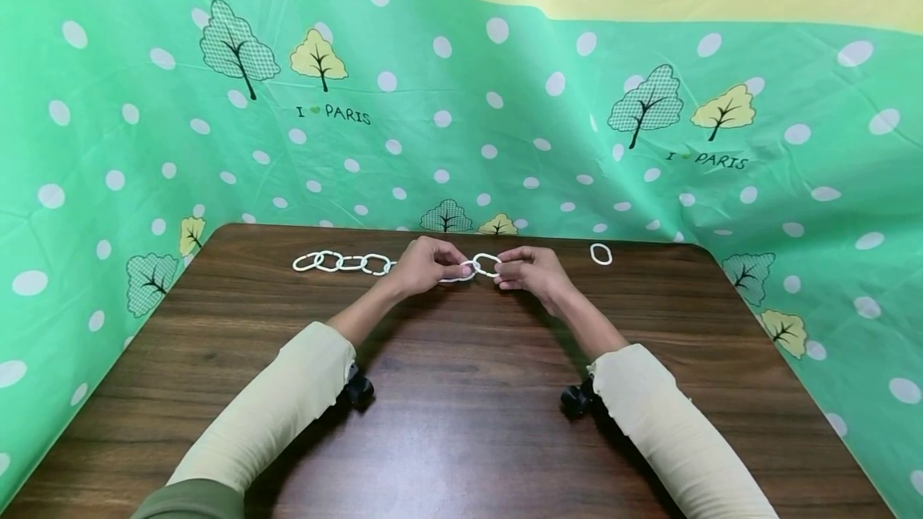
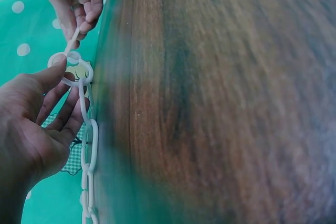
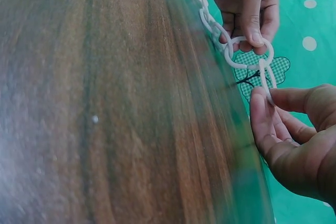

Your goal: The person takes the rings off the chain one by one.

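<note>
A white plastic chain (image 2: 94, 142) of oval links runs leftward from the hands along the far side of the table. My left hand (image 1: 425, 267) pinches its end link (image 3: 271, 56) between thumb and fingers. Facing it, my right hand (image 1: 537, 275) pinches another white link (image 3: 263, 80) by its outer end. In the right wrist view this link passes through the end link, hanging edge-on from it. Some of the chain behind my left hand is hidden in the head view.
One loose white link (image 1: 594, 255) lies to the right of my right hand, near the table's back edge. The dark wooden table (image 1: 461, 423) reaches toward me. Behind it hangs a green dotted cloth (image 1: 418, 150) printed with trees.
</note>
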Available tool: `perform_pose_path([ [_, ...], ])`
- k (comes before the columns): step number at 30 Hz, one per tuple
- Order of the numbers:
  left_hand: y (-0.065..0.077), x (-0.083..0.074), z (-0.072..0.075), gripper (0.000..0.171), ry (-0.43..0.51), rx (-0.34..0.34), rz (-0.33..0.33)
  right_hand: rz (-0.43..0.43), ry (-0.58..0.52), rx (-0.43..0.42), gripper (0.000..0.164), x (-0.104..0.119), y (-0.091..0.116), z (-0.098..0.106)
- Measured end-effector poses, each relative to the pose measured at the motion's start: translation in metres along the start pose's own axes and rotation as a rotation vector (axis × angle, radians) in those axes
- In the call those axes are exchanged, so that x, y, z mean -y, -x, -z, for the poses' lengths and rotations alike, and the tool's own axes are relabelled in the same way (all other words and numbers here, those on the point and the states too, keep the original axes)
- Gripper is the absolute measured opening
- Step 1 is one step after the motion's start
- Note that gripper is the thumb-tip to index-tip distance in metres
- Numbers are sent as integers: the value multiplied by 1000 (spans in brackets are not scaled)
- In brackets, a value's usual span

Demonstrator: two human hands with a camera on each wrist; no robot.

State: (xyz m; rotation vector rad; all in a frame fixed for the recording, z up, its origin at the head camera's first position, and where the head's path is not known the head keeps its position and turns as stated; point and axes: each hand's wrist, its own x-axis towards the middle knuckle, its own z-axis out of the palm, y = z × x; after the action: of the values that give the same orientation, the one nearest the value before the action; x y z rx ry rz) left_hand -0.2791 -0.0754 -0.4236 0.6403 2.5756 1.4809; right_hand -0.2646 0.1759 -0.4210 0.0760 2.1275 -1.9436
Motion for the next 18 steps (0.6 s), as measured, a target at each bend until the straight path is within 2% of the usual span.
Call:
perform_pose_path([
  [5,0,-1,0,13,16,1,-21,-2,-15,19,46,-1,0,0],
  [18,0,2,-1,12,13,-9,-17,-45,-52,37,41,1,0,-6],
])
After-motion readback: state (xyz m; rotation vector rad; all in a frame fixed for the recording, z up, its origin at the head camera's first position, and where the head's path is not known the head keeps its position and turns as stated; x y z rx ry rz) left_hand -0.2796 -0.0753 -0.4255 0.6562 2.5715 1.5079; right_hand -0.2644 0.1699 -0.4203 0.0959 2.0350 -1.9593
